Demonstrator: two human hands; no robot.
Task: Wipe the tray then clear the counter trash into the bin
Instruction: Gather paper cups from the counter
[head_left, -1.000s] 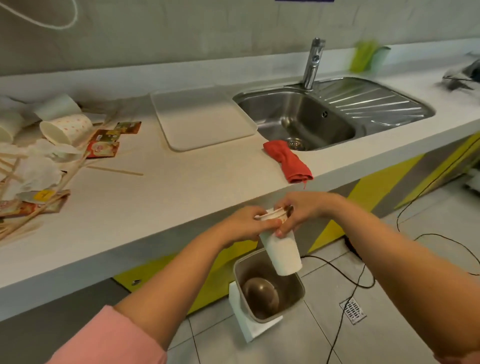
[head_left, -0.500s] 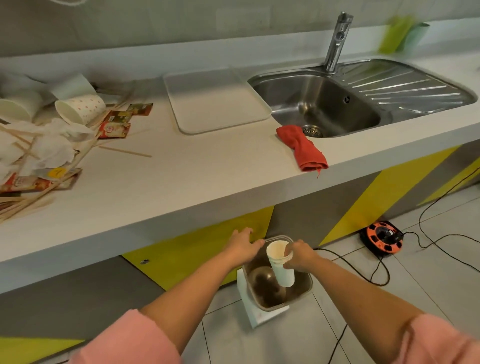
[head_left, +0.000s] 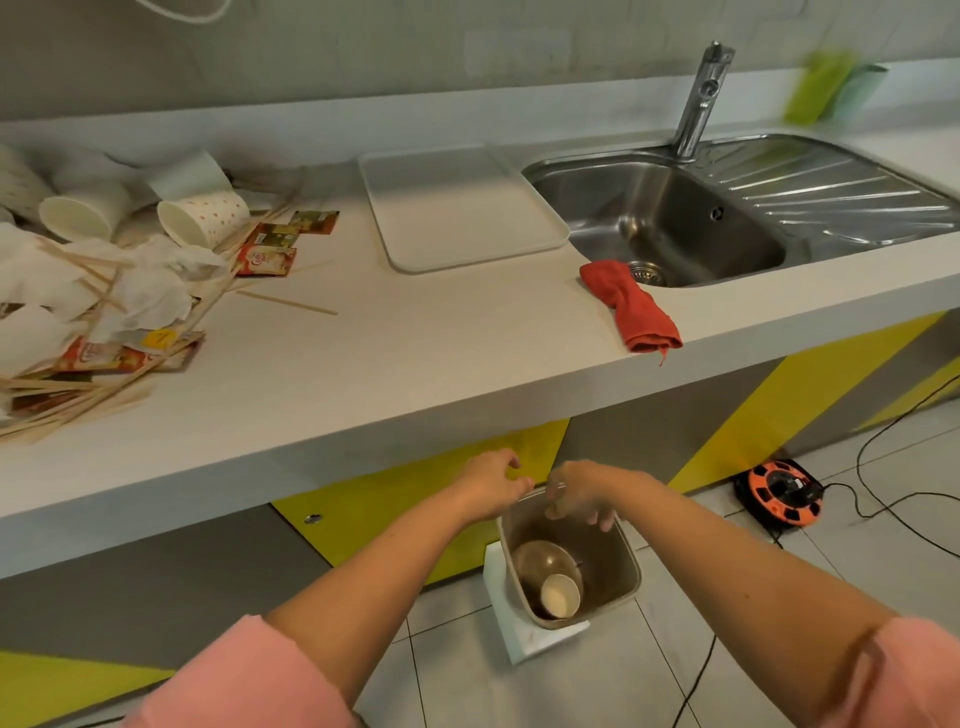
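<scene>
The beige bin stands on the floor below the counter edge, with a white paper cup lying inside it beside a brown bowl-like piece. Both hands hover over the bin's far rim and hold nothing: my left hand has loosely curled fingers, and my right hand hangs with fingers down. The white tray lies on the counter left of the sink. A trash pile of paper cups, napkins, wooden sticks and packets covers the counter's left end. A red cloth lies at the counter's front edge.
A steel sink with a tap sits at the right. An orange cable reel and black cables lie on the tiled floor right of the bin. Yellow and grey cabinet fronts run under the counter.
The white cup went from both hands at counter-edge height down into the bin and now lies inside it. Both hands let go and stay above the rim.
</scene>
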